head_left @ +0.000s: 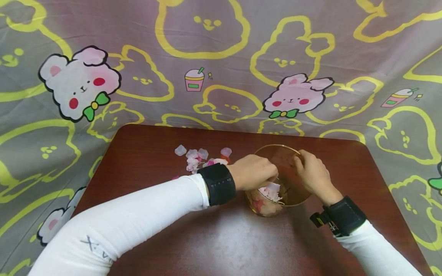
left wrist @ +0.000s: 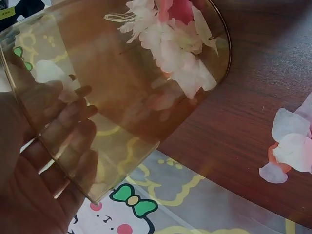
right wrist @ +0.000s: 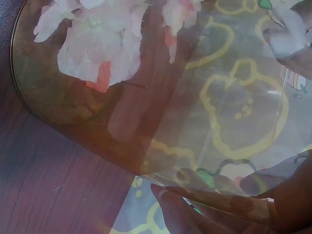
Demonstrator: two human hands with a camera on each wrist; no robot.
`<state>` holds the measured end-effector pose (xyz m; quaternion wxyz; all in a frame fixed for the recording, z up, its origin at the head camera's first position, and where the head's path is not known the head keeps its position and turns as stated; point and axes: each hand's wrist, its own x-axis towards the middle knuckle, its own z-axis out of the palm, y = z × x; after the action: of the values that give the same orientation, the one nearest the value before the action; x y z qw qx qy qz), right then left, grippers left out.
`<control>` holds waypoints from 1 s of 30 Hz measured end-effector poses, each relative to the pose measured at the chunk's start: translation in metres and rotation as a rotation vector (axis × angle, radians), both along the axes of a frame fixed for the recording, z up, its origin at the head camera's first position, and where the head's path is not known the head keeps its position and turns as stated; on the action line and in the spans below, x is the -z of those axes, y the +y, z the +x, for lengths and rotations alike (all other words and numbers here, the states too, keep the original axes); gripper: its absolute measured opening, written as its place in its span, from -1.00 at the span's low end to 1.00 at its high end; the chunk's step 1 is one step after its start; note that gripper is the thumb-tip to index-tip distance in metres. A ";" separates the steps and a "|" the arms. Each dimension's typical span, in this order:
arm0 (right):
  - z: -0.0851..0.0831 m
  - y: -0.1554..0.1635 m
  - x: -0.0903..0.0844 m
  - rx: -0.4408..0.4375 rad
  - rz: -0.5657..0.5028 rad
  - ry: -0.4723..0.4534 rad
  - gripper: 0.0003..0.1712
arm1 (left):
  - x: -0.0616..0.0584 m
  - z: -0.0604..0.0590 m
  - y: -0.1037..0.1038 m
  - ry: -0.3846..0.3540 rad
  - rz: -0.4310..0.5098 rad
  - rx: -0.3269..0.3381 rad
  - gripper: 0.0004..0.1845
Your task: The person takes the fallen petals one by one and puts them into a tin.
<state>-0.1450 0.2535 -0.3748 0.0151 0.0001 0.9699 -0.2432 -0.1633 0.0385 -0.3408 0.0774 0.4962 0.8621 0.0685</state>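
on the table: dark red-brown wooden table (head_left: 214, 237) bears everything, patterned cloth behind
bowl: round amber-tinted clear glass bowl (head_left: 293, 191) near the middle, tilted, mouth facing up and away from the person, axis leaning
right hand: right hand (head_left: 315, 176) grips the far rim
left hand: left hand (head_left: 253, 172) grasps petals inside
doing it well: brace the tilt, release low
petals: loose pink and white fabric petals (head_left: 198, 159) lie just left

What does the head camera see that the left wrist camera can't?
Only the head view shows both hands, the left hand and right hand, the white sleeves and the pink bunny-print cloth backdrop. Only the left wrist view shows fingers seen through the glass. Both show the tilted amber glass bowl, the pale pink petals inside it and loose petals on the dark wooden table.
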 end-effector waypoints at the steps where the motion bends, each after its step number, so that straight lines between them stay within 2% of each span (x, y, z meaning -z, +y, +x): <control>1: 0.000 0.000 0.000 0.000 0.001 0.000 -0.73 | 0.000 0.000 0.000 -0.001 0.000 -0.003 -0.88; 3: 0.001 0.000 0.000 0.001 0.001 -0.001 -0.73 | 0.000 0.001 0.000 -0.001 -0.003 -0.009 -0.93; 10: 0.001 0.000 0.000 -0.002 -0.004 -0.003 -0.71 | -0.002 -0.001 -0.002 0.020 0.011 -0.036 -0.91; 18: 0.001 0.000 0.001 0.002 -0.009 0.005 -0.74 | -0.020 -0.012 -0.013 0.081 0.118 -0.088 -0.85; 21: 0.000 -0.001 0.002 0.003 -0.011 0.007 -0.74 | -0.025 -0.017 -0.030 0.098 0.186 -0.126 -0.86; 24: 0.000 -0.001 0.002 0.003 -0.013 0.005 -0.74 | -0.024 -0.021 -0.055 0.095 0.223 -0.190 -0.86; 27: 0.000 -0.001 0.003 0.005 -0.014 0.000 -0.74 | -0.019 -0.023 -0.082 0.055 0.220 -0.276 -0.85; 30: 0.001 0.000 0.002 0.007 -0.006 -0.002 -0.73 | -0.009 -0.022 -0.105 -0.003 0.213 -0.353 -0.83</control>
<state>-0.1440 0.2534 -0.3771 0.0154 0.0037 0.9690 -0.2464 -0.1855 -0.0667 -0.3319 0.0125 0.3426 0.9235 0.1724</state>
